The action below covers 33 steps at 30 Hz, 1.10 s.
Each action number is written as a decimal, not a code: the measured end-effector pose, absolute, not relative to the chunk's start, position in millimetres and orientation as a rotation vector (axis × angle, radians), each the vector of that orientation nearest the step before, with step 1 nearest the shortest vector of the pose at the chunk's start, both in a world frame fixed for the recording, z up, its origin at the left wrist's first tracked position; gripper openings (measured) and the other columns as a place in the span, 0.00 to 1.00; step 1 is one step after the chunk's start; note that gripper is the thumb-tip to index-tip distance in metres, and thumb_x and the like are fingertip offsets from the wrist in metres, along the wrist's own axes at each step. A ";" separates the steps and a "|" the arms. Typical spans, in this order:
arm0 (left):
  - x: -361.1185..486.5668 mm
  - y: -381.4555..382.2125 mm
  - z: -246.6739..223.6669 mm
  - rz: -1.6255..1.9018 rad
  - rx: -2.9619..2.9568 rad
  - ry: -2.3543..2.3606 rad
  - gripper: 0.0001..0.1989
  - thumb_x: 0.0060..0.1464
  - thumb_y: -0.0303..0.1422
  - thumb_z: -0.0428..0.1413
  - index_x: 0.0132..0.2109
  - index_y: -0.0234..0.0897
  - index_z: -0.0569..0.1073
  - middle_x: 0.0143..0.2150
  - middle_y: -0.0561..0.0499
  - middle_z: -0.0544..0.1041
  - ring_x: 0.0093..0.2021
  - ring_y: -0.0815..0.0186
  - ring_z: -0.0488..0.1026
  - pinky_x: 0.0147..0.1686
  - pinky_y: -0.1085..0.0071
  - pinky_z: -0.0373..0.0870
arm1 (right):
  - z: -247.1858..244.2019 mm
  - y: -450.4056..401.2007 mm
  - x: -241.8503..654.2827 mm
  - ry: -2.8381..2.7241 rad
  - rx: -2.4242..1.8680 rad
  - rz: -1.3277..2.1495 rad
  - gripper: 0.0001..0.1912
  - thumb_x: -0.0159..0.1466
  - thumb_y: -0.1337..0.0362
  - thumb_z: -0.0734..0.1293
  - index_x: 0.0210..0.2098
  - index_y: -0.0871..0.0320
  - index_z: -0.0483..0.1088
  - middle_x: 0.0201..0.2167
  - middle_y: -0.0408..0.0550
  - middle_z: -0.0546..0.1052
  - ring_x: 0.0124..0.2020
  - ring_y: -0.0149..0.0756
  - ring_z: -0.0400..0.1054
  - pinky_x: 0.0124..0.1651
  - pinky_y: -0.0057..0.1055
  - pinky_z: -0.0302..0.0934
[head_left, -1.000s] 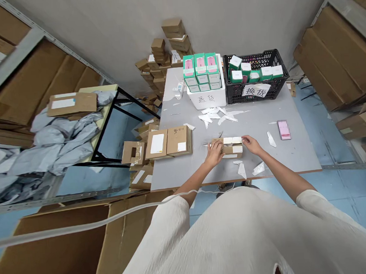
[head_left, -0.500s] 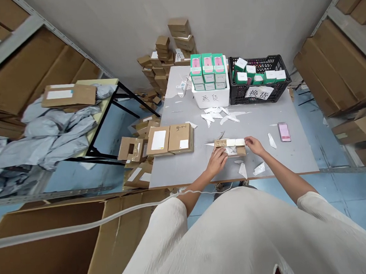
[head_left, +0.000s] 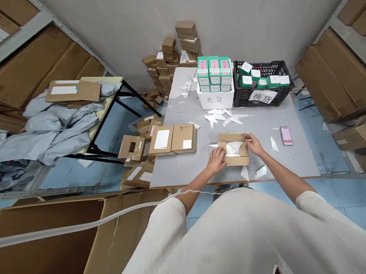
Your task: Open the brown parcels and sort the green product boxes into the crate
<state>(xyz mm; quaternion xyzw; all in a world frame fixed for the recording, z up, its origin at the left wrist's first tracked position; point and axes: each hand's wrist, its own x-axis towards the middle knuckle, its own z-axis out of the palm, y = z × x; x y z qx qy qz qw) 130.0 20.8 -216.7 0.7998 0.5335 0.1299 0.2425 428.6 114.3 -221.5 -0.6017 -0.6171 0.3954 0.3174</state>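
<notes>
A small cardboard box (head_left: 238,161) lies on the table near its front edge, its long flaps folded outward. Inside shows white, crumpled-looking material (head_left: 233,148), too small to name. My left hand (head_left: 216,160) grips the box's left end, fingers bent over the flap there. At the upper right corner, my right hand (head_left: 254,144) pinches the cardboard between thumb and fingers. A torn white paper scrap (head_left: 244,173) touches the front side of the box.
Two stacks of flat cartons (head_left: 183,138) stand to the left. Behind are a white bin (head_left: 215,100) of green-and-pink boxes and a black crate (head_left: 288,87). White scraps (head_left: 221,116) and a pink-screened phone (head_left: 286,135) lie around. A white cable (head_left: 113,218) crosses at left.
The box's top flaps have swung apart, toward the front and back, showing the white contents. Both hands stay at its two ends. The view has shifted slightly.
</notes>
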 end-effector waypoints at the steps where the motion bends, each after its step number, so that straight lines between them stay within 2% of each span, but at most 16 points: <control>1: 130.1 23.6 -216.3 0.334 2.199 1.443 0.34 0.58 0.34 0.67 0.69 0.46 0.69 0.74 0.39 0.67 0.77 0.44 0.59 0.76 0.41 0.54 | -222.5 114.4 426.6 -1.726 -1.587 0.998 0.23 0.65 0.58 0.63 0.58 0.52 0.72 0.62 0.56 0.78 0.61 0.48 0.71 0.66 0.51 0.67; 5: 133.4 40.4 -215.1 0.266 2.296 1.311 0.41 0.56 0.32 0.68 0.73 0.47 0.65 0.77 0.39 0.65 0.79 0.42 0.55 0.78 0.38 0.44 | -226.3 115.0 419.5 -2.077 -1.666 0.877 0.32 0.64 0.65 0.63 0.68 0.57 0.71 0.66 0.57 0.76 0.68 0.54 0.65 0.73 0.54 0.59; 10: 137.5 63.3 -211.2 0.142 2.391 1.207 0.48 0.54 0.31 0.69 0.77 0.48 0.60 0.75 0.39 0.68 0.81 0.41 0.53 0.78 0.30 0.32 | -225.3 112.2 410.0 -2.282 -1.744 0.771 0.40 0.63 0.65 0.65 0.75 0.60 0.62 0.74 0.60 0.68 0.73 0.61 0.58 0.72 0.57 0.59; 16: 124.2 53.9 -213.2 0.249 2.394 1.395 0.52 0.52 0.38 0.72 0.78 0.50 0.58 0.79 0.36 0.62 0.83 0.39 0.47 0.78 0.30 0.30 | -222.7 104.6 399.7 -2.329 -1.802 0.667 0.43 0.64 0.61 0.67 0.77 0.56 0.58 0.76 0.61 0.64 0.74 0.65 0.55 0.71 0.61 0.57; 19: 113.6 47.1 -216.2 0.277 2.310 1.602 0.55 0.52 0.43 0.73 0.80 0.46 0.55 0.77 0.31 0.63 0.82 0.35 0.47 0.77 0.29 0.30 | -224.1 102.7 396.9 -2.333 -1.835 0.644 0.44 0.64 0.60 0.68 0.78 0.54 0.56 0.77 0.60 0.63 0.74 0.64 0.55 0.72 0.61 0.55; 21: 108.0 48.7 -217.5 0.250 2.244 1.653 0.58 0.51 0.45 0.73 0.81 0.41 0.54 0.72 0.29 0.68 0.80 0.32 0.53 0.78 0.31 0.35 | -225.6 101.7 395.3 -2.336 -1.849 0.631 0.45 0.64 0.59 0.68 0.78 0.54 0.55 0.77 0.61 0.63 0.74 0.65 0.54 0.72 0.61 0.54; 23: 104.6 55.6 -218.6 0.203 2.206 1.612 0.59 0.50 0.47 0.73 0.80 0.39 0.54 0.70 0.29 0.70 0.76 0.31 0.60 0.77 0.36 0.47 | -227.2 100.8 393.7 -2.332 -1.850 0.620 0.45 0.63 0.61 0.68 0.78 0.54 0.55 0.76 0.61 0.64 0.74 0.64 0.55 0.71 0.60 0.54; 26: 104.0 71.1 -221.4 0.178 2.211 1.494 0.61 0.48 0.48 0.75 0.80 0.42 0.53 0.75 0.31 0.64 0.73 0.34 0.65 0.72 0.45 0.61 | -227.9 100.1 391.8 -2.300 -1.853 0.629 0.45 0.62 0.64 0.67 0.78 0.54 0.56 0.76 0.61 0.64 0.74 0.64 0.55 0.71 0.60 0.55; 30: 108.4 88.1 -228.6 0.083 2.217 1.414 0.65 0.44 0.49 0.76 0.81 0.44 0.51 0.83 0.33 0.51 0.74 0.34 0.65 0.69 0.48 0.65 | -222.4 100.9 396.4 -2.230 -1.835 0.744 0.45 0.62 0.62 0.65 0.78 0.57 0.56 0.75 0.61 0.65 0.74 0.64 0.56 0.72 0.62 0.57; 33: 111.3 93.7 -233.9 0.037 2.203 1.417 0.65 0.44 0.50 0.75 0.81 0.43 0.51 0.83 0.32 0.50 0.73 0.34 0.67 0.69 0.48 0.65 | -214.9 100.7 408.3 -2.174 -1.720 0.852 0.44 0.64 0.62 0.63 0.79 0.57 0.56 0.73 0.59 0.68 0.73 0.59 0.60 0.73 0.58 0.60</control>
